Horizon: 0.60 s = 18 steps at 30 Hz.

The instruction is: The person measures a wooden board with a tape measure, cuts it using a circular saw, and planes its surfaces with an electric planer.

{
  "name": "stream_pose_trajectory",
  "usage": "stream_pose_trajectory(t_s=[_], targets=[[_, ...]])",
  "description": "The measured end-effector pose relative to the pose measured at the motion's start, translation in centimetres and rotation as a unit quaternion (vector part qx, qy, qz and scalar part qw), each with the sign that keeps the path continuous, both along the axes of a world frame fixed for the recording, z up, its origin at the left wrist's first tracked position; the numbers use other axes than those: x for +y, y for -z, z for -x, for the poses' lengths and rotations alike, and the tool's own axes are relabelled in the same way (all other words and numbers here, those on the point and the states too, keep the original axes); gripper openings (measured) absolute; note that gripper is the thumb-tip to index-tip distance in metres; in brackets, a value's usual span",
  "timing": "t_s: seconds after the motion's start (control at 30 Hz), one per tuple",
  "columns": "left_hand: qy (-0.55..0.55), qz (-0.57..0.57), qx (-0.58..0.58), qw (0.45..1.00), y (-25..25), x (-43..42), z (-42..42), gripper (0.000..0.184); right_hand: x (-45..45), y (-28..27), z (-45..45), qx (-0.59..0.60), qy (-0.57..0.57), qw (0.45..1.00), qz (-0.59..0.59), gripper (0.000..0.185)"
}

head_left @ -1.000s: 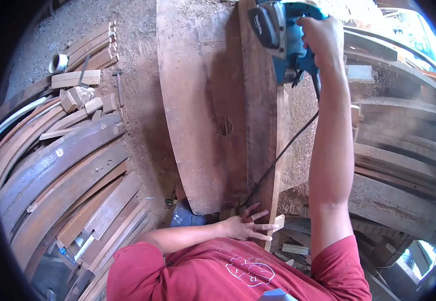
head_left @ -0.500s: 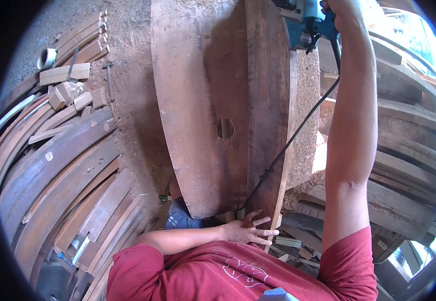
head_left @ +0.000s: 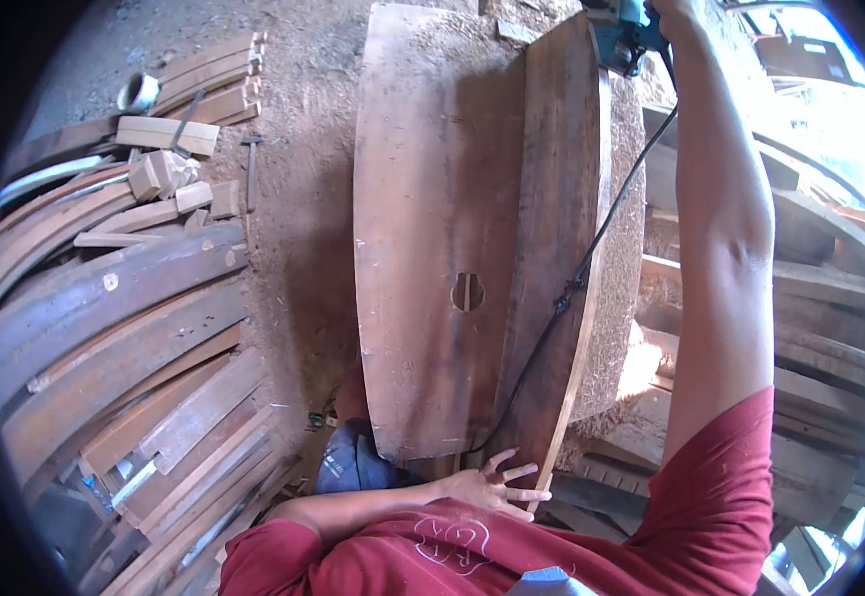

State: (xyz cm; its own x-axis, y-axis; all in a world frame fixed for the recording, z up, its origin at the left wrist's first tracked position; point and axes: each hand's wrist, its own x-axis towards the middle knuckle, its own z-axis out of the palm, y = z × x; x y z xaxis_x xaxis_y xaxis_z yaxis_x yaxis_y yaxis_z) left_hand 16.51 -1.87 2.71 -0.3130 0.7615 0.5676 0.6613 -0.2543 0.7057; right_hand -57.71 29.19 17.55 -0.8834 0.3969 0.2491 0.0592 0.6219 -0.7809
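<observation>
At the top of the view my right hand [head_left: 679, 14] is closed around the handle of a teal electric planer [head_left: 623, 42]. The planer sits at the far end of the upright edge of a long dark plank [head_left: 558, 179]; its upper part is cut off by the frame. My left hand [head_left: 492, 487] rests on the plank's near end, fingers spread over the edge. A black power cord [head_left: 608, 223] runs from the planer across the plank. Left of the plank lies a wide, tapered wooden board [head_left: 417, 238] with a ragged hole near its middle.
Stacked curved timbers [head_left: 124, 328] fill the left side, with small wood blocks [head_left: 159, 177] and a hammer [head_left: 251, 169] near them. A roll of tape [head_left: 138, 93] lies farther back. Sawdust and shavings cover the ground. More curved timbers [head_left: 820, 298] are piled on the right.
My right arm has stretched farther forward, and the planer has moved away along the plank's edge to its far end. My left hand stays on the near end. The view has shifted.
</observation>
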Motion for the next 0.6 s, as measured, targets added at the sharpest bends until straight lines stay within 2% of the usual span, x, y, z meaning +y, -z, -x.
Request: stream_pose_trajectory(t_s=[0.03, 0.07, 0.1, 0.13, 0.17, 0.2, 0.23, 0.3, 0.33, 0.4, 0.43, 0.47, 0.57, 0.6], targets=[[-0.004, 0.002, 0.009, 1.000, -0.3, -0.2, 0.2, 0.051, 1.4, 0.3, 0.4, 0.019, -0.007, 1.000, 0.019, 0.026], [0.026, 0.022, -0.035, 0.999, -0.9, -0.7, 0.8, 0.053, 2.4, 0.0, -0.5, 0.031, -0.023, 0.998, 0.053, 0.027], [0.059, 0.042, -0.084, 0.994, -1.7, -1.3, 0.7, 0.055, 1.2, -1.3, -4.5, 0.025, -0.039, 0.992, 0.121, 0.025], [0.040, 0.027, -0.082, 0.995, -1.4, -0.9, 0.0, 0.054, 0.0, -2.6, -8.6, 0.018, -0.051, 0.981, 0.189, 0.023], [0.053, 0.031, -0.118, 0.991, -2.4, -1.1, 0.8, 0.059, -1.1, -4.7, -13.3, 0.007, -0.085, 0.944, 0.319, 0.019], [0.067, 0.037, -0.154, 0.985, -3.6, -1.5, 1.3, 0.067, -0.2, -5.7, -17.1, 0.002, -0.052, 0.959, 0.278, 0.025], [0.071, 0.038, -0.145, 0.986, -3.9, -1.6, 0.6, 0.067, -1.1, -7.3, -22.8, -0.012, -0.022, 0.959, 0.282, 0.025], [0.014, 0.107, -0.042, 0.993, -3.9, -1.1, -0.6, 0.072, -2.3, -9.4, -34.3, 0.022, -0.017, 0.963, 0.267, 0.026], [0.015, 0.107, -0.030, 0.994, -4.0, -1.0, -1.1, 0.072, -1.7, -9.8, -39.6, 0.018, 0.042, 0.964, 0.261, 0.023], [-0.086, 0.126, 0.071, 0.986, -4.5, -0.7, -2.5, 0.074, -1.9, -11.5, -51.0, 0.016, 0.085, 0.976, 0.201, 0.025], [-0.116, 0.131, 0.097, 0.980, -5.2, -0.6, -3.0, 0.058, -1.4, -11.8, -56.6, 0.004, 0.111, 0.972, 0.205, 0.028], [-0.110, 0.128, 0.109, 0.979, -6.0, -0.5, -3.3, 0.058, -2.3, -12.8, -62.0, 0.001, 0.135, 0.970, 0.202, 0.029], [-0.205, 0.111, 0.081, 0.969, -10.1, -0.9, -5.1, 0.029, -3.0, -13.0, -79.0, -0.030, 0.242, 0.954, 0.174, 0.031], [-0.201, 0.121, 0.050, 0.971, -11.4, -1.1, -6.1, 0.029, -3.9, -13.3, -84.4, -0.039, 0.274, 0.944, 0.179, 0.029]])
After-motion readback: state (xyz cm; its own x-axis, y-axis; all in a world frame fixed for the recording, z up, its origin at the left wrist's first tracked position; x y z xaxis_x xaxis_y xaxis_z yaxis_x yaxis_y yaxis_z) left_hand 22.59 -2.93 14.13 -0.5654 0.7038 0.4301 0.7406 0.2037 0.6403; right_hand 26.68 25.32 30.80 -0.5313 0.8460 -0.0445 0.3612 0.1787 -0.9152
